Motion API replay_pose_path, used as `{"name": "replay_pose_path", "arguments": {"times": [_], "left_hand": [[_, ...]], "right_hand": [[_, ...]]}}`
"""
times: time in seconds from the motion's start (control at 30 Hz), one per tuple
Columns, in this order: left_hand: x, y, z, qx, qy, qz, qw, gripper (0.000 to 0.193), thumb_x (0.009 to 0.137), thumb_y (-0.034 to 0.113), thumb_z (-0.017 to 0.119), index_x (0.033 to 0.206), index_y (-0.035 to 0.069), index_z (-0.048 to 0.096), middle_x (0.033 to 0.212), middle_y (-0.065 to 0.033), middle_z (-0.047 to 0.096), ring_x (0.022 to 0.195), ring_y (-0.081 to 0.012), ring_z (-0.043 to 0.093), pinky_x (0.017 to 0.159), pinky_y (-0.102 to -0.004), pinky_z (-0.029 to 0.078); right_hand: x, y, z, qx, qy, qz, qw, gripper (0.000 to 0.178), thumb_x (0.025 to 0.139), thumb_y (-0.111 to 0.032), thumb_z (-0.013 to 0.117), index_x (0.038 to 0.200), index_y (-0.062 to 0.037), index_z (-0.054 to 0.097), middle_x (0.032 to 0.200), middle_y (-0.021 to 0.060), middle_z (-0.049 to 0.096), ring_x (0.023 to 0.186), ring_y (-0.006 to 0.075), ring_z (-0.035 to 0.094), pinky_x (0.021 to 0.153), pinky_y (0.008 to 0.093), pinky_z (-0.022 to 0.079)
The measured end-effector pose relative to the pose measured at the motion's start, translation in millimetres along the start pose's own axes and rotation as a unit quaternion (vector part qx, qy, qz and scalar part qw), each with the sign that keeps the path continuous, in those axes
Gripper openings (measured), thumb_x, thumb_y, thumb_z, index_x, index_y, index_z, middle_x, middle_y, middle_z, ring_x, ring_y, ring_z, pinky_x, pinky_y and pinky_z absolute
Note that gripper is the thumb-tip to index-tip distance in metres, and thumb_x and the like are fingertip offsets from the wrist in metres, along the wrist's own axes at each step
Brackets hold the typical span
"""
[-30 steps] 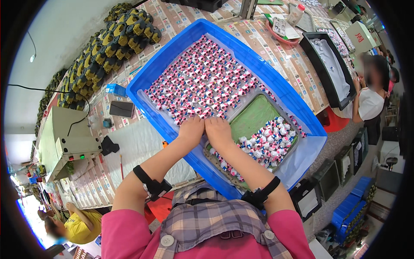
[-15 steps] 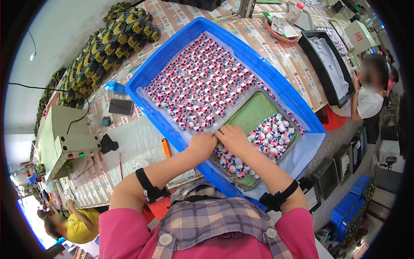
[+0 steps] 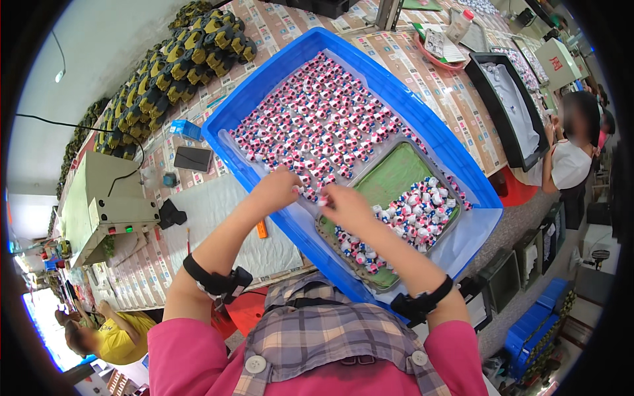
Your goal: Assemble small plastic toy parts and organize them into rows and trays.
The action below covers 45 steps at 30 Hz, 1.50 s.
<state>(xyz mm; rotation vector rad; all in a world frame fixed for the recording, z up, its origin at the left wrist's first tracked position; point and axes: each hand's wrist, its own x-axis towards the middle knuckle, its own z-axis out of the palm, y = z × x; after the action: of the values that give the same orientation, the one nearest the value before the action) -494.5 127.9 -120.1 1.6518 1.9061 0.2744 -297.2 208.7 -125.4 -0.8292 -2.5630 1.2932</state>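
Rows of small pink, white and blue figures (image 3: 314,109) stand on a pale sheet inside a large blue tray (image 3: 413,99). A smaller tray with a green bottom (image 3: 391,173) sits in its near right part, holding a loose heap of the same kind of figures (image 3: 422,214). My left hand (image 3: 279,189) is at the near left edge of the rows, fingers curled in; what they hold is hidden. Just left of the green tray, my right hand (image 3: 347,208) pinches a small pink-and-white figure (image 3: 323,198) near the closest row.
Left of the tray are an orange cutter (image 3: 261,228), a dark flat device (image 3: 193,158) and a pale green machine (image 3: 119,204). Yellow-and-black parts (image 3: 191,56) are piled at the far left. A black tray (image 3: 505,109) stands at right, beside a person in white (image 3: 571,162).
My hands were together at the green tray's left corner and are now apart. The left has moved left and up to the rows; the right has shifted slightly left.
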Motion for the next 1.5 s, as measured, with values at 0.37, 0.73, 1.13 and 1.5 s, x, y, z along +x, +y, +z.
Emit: {"name": "replay_pose_path", "arguments": {"times": [0.37,0.73,1.13,1.5], "left_hand": [[14.7,1.1,18.0,0.108,-0.184,-0.086,0.973,0.022,0.068,0.021,0.062,0.083,0.006,0.066,0.078,-0.0148,0.064,0.075,-0.0305,0.062,0.067,-0.0393,0.049],[20.9,4.0,26.6,0.15,-0.152,-0.042,0.976,0.016,0.068,0.016,0.063,0.079,0.005,0.066,0.079,-0.0167,0.063,0.079,-0.0328,0.061,0.069,-0.0419,0.048],[8.6,68.5,49.2,0.052,-0.007,0.001,0.999,0.014,0.079,0.015,0.057,0.085,0.002,0.056,0.087,-0.0173,0.061,0.084,-0.0338,0.06,0.072,-0.0434,0.048],[18.4,68.4,77.7,0.115,-0.01,-0.055,0.992,0.02,0.077,0.013,0.057,0.093,0.001,0.05,0.084,-0.0166,0.062,0.076,-0.0323,0.063,0.064,-0.0427,0.051]], "right_hand": [[15.2,-0.3,81.8,-0.194,0.151,-0.077,0.966,0.009,0.071,-0.01,0.057,0.079,-0.0072,0.054,0.066,0.0076,0.058,0.066,0.0248,0.059,0.061,0.0394,0.044],[6.5,1.6,38.0,-0.151,0.144,-0.083,0.975,0.015,0.075,-0.021,0.059,0.08,-0.0071,0.056,0.065,0.0051,0.058,0.066,0.0223,0.059,0.061,0.0383,0.044],[-150.0,86.4,-114.3,0.293,0.413,0.367,0.78,0.052,0.084,-0.013,0.055,0.131,-0.0032,0.036,0.128,0.0154,0.043,0.116,0.024,0.044,0.097,0.0338,0.033],[-165.6,74.4,-72.5,0.418,0.423,0.443,0.671,0.063,0.086,-0.011,0.05,0.139,-0.0004,0.019,0.134,0.0205,0.035,0.117,0.026,0.043,0.096,0.0349,0.035]]}}
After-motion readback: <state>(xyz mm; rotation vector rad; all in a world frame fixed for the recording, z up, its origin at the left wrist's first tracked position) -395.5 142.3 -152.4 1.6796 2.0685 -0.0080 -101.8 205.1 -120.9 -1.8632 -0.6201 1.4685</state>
